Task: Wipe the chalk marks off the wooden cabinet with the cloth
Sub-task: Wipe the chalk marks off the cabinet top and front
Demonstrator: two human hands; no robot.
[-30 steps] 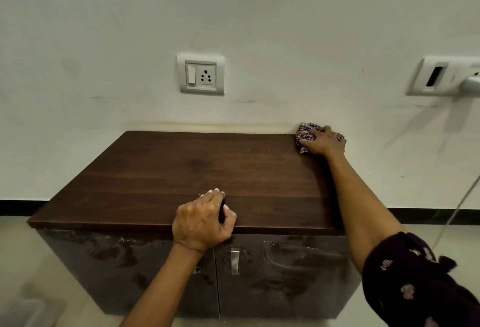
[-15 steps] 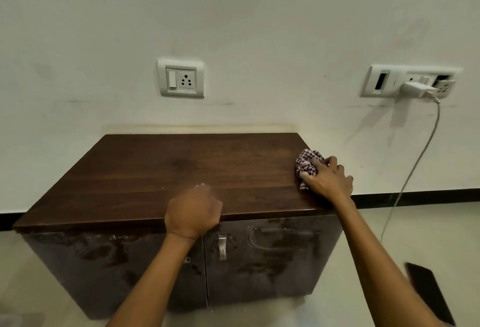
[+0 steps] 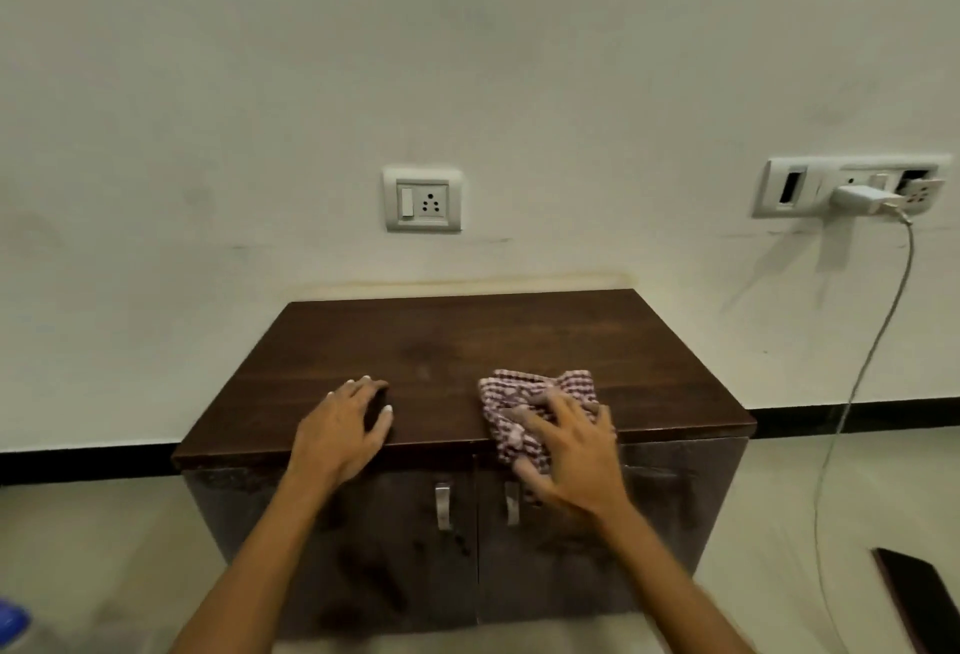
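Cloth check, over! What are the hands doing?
Right hand presses cloth at cabinet front edge. Left hand braced on top. Nothing in the way.

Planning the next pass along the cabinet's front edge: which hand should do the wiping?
Probably the right hand: it already presses the checked cloth flat at the cabinet top's front edge. The left hand only rests bare on the wood, steadying.
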